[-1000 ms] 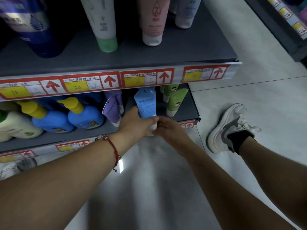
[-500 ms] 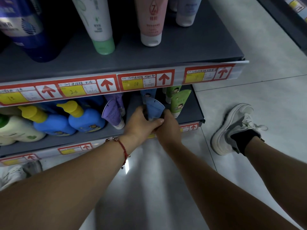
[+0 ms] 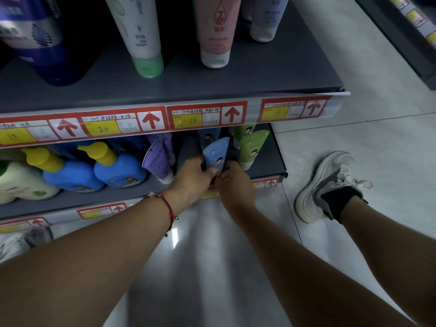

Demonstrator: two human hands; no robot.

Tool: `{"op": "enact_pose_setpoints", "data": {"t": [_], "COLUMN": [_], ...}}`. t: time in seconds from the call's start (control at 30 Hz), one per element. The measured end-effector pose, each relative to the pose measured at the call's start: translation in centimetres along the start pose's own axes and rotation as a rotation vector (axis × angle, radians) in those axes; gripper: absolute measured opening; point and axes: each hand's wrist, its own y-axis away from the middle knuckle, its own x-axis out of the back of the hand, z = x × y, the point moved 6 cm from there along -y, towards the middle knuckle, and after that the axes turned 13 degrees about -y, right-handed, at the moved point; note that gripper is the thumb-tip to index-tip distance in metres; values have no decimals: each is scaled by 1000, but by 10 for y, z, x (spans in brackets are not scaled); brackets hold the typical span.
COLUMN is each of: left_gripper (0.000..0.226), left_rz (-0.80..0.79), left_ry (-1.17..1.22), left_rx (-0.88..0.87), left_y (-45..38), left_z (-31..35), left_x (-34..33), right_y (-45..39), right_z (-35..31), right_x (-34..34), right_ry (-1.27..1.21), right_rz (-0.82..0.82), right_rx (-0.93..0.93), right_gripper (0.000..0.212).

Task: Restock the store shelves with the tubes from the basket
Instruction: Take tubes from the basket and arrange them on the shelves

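Your left hand (image 3: 193,178) and right hand (image 3: 233,185) both pinch the base of the blue tube (image 3: 215,153), upright on the lower shelf (image 3: 264,161) between purple tubes (image 3: 158,161) and green tubes (image 3: 251,147). Placement step (basket out of view). Next: seat it cap-down, let go gently so it doesn't tip.

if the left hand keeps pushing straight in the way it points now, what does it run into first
Probably the second blue tube standing right behind the blue tube that the left hand holds on the lower shelf. Depth under the upper shelf is unclear, so the gap between them cannot be judged.
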Motion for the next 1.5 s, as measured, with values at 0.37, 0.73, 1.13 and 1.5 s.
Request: {"op": "enact_pose_setpoints", "data": {"t": [0.37,0.73,1.13,1.5], "left_gripper": [32,26,12,16], "left_rz": [20,77,286,45], "left_ry": [2,-220,-484,-51], "left_rx": [63,9,-42,-155], "left_y": [-8,62,44,82], "left_z": [-10,7,-38,-51], "left_x": [-3,59,124,130], "right_y": [-5,34,67,67], "right_z": [-8,-15,-61,-74], "right_x": [-1,5,-69,-75], "right_ry": [-19,-2,-32,34], "right_rz": [57,71,-123,-374], "right_rx": [-73,55,141,184], "right_gripper": [21,32,29,36]}}
